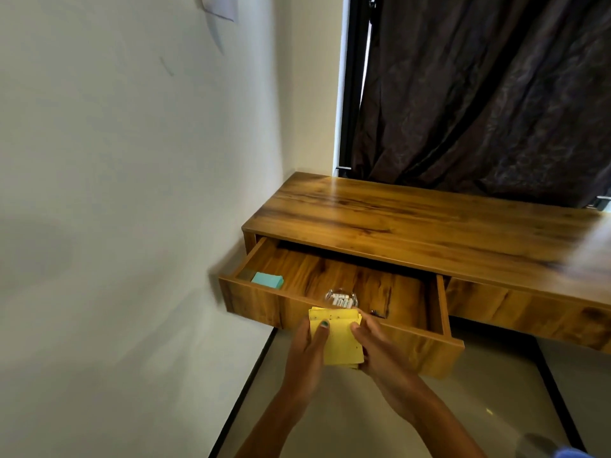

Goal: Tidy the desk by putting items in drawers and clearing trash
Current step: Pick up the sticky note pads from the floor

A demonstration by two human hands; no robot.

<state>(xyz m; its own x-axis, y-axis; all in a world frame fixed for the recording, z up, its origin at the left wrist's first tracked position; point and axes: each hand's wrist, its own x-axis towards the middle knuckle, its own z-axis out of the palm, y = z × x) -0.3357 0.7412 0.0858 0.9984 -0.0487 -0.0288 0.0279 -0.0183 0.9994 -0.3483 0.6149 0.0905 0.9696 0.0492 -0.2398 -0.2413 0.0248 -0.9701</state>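
Observation:
A stack of yellow paper notes is held between both hands just in front of the open left drawer of the wooden desk. My left hand grips its left edge with the thumb on top. My right hand grips its right edge. Inside the drawer lie a teal pad of notes at the left end, a clear glass dish with batteries near the front, and a small dark object beside it.
A second drawer to the right is closed. A dark curtain hangs behind the desk. A white wall stands on the left. The pale tiled floor lies below, with a grey object at the bottom right corner.

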